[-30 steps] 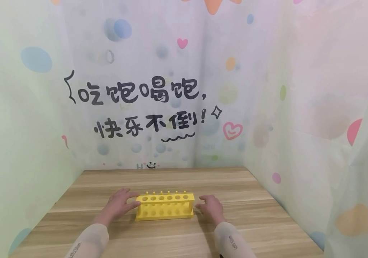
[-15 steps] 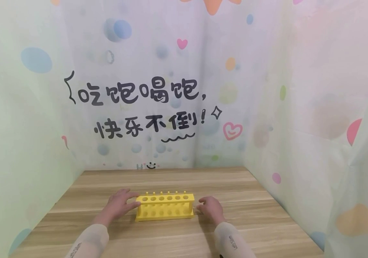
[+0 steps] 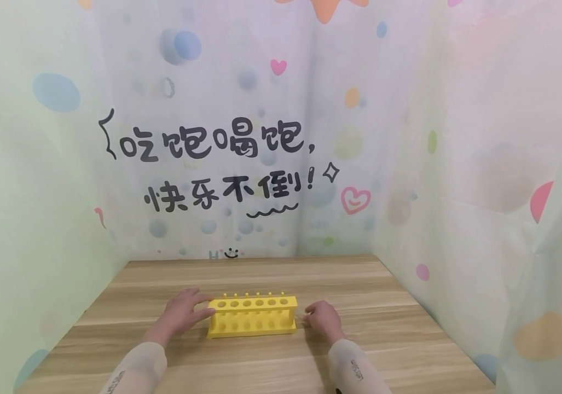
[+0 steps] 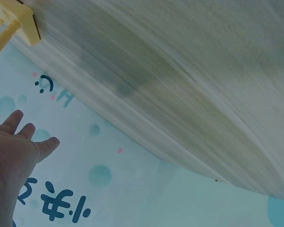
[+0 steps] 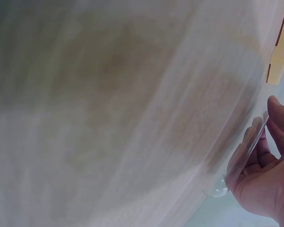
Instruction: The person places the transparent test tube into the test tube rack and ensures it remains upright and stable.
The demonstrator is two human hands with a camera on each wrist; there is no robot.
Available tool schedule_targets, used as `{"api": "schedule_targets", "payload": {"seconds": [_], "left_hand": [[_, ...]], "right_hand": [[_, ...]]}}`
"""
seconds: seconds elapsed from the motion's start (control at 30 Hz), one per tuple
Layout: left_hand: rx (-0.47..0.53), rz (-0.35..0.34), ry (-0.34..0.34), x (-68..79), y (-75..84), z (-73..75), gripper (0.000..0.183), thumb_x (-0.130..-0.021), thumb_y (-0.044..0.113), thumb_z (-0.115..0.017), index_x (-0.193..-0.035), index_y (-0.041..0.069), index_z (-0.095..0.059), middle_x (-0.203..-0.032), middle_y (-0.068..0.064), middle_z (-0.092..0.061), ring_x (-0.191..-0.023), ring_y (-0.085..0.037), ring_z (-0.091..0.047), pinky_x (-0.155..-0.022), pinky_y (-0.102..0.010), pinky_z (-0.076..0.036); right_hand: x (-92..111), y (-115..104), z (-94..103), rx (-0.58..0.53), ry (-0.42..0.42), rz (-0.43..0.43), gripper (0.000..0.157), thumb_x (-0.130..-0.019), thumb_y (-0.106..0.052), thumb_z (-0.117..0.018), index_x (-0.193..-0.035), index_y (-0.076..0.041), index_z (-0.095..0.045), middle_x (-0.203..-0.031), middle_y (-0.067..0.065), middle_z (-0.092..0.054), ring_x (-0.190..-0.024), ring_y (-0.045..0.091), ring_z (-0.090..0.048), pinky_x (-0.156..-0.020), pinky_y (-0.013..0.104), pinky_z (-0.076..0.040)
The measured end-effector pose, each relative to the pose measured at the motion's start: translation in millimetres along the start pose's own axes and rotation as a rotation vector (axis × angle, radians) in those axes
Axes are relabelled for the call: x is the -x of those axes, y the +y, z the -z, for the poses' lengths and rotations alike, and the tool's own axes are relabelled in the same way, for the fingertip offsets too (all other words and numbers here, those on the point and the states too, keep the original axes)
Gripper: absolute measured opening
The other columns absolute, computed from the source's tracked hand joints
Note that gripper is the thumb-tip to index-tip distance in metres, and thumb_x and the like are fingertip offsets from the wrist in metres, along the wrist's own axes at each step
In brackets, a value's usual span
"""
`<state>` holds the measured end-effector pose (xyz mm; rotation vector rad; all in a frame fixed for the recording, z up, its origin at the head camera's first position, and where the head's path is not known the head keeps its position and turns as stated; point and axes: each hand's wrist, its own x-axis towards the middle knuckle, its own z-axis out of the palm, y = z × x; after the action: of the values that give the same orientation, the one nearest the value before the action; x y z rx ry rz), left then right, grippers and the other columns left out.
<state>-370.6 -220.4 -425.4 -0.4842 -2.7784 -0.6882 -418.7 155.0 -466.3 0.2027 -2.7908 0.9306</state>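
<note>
A yellow test tube rack (image 3: 253, 330) stands upright on the wooden table in the head view, with a row of round holes and small pegs behind. At its left end my left hand (image 3: 178, 313) rests with thumb and forefinger against the upper corner. Straight, spread fingers show on the left hand (image 4: 16, 151) in the left wrist view. Just off the rack's right end, my right hand (image 3: 324, 319) holds a clear test tube (image 5: 221, 189) low over the table. The tube's rounded end pokes out past the curled fingers of the right hand (image 5: 260, 184).
The wooden table (image 3: 384, 350) runs back to a patterned curtain (image 3: 241, 82) with dark lettering. Curtains also close in the left and right sides. Both forearms wear light sleeves (image 3: 357, 369).
The right hand has edged slightly away from the rack's right end, and its fingers have drawn in. The left hand and the rack have stayed where they were.
</note>
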Motion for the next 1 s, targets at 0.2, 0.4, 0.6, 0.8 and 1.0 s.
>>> {"api": "schedule_targets", "payload": {"seconds": [0.2,0.4,0.6,0.8,1.0], "left_hand": [[0.001,-0.002,0.002,0.0,-0.7,-0.8,0.045,-0.094,0.043,-0.065,-0.126,0.011,-0.067,-0.142,-0.031,-0.046,-0.136,-0.053,-0.033,-0.105,-0.075,-0.022],[0.013,0.002,-0.002,-0.1,-0.9,-1.1,0.046,-0.094,0.043,-0.065,-0.127,0.011,-0.066,-0.143,-0.031,-0.045,-0.136,-0.054,-0.032,-0.105,-0.075,-0.022],[0.017,0.012,-0.007,-0.3,-0.6,-0.6,0.047,-0.095,0.044,-0.064,-0.128,0.011,-0.066,-0.144,-0.032,-0.044,-0.136,-0.054,-0.031,-0.105,-0.075,-0.021],[0.016,0.007,-0.008,-0.6,-0.7,-0.9,0.047,-0.095,0.043,-0.064,-0.128,0.01,-0.066,-0.143,-0.032,-0.044,-0.136,-0.054,-0.032,-0.105,-0.074,-0.022],[0.02,0.005,-0.006,-0.4,-0.6,-0.5,0.046,-0.095,0.042,-0.065,-0.128,0.01,-0.066,-0.144,-0.033,-0.043,-0.137,-0.054,-0.031,-0.105,-0.075,-0.021]], "right_hand": [[-0.5,1.5,-2.1,-0.012,-0.015,-0.027,0.018,-0.084,-0.009,-0.075,-0.099,0.001,-0.075,-0.101,0.016,-0.073,-0.097,0.036,-0.066,-0.088,0.053,-0.052],[0.4,0.6,0.6,-0.017,-0.031,-0.036,0.019,-0.084,-0.008,-0.073,-0.1,0.002,-0.074,-0.103,0.018,-0.072,-0.1,0.038,-0.065,-0.09,0.054,-0.051],[1.5,-1.5,4.8,-0.03,-0.042,-0.04,0.02,-0.085,-0.008,-0.073,-0.101,0.003,-0.074,-0.103,0.018,-0.072,-0.1,0.037,-0.065,-0.089,0.054,-0.051],[1.9,-1.0,5.7,-0.043,-0.049,-0.043,0.02,-0.085,-0.008,-0.072,-0.101,0.004,-0.073,-0.104,0.019,-0.071,-0.1,0.038,-0.065,-0.089,0.054,-0.051],[0.7,-0.8,6.1,-0.115,-0.048,-0.088,0.021,-0.087,-0.008,-0.07,-0.105,0.003,-0.071,-0.105,0.019,-0.07,-0.101,0.039,-0.064,-0.091,0.056,-0.05]]}}
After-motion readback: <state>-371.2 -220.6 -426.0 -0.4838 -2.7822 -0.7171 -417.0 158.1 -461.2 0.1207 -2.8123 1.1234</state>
